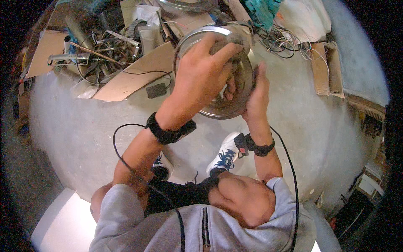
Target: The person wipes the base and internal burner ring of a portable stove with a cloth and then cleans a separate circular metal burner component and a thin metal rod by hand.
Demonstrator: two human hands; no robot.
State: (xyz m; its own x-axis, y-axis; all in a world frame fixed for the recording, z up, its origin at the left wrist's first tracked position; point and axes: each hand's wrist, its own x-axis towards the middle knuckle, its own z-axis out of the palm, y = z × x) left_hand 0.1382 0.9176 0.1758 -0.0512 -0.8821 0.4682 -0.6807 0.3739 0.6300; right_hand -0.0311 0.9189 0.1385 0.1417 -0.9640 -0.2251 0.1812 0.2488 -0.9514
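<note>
A round, shiny metal piece with a bright rim is held up in front of me, tilted. My left hand lies across its near face, fingers spread over the upper part. The right edge rests in my right hand, its thumb pointing up along the rim. Fingertips show near the middle of the piece, seemingly through an opening there. My left hand covers much of the face, so its full shape is hidden. Each wrist carries a black strap with a small box, and black cables run along the arms.
Metal scraps and tubes are heaped at upper left beside a cardboard sheet. A small black box on a cable lies on the floor. Another round metal piece, tangled wires and an open cardboard box lie beyond.
</note>
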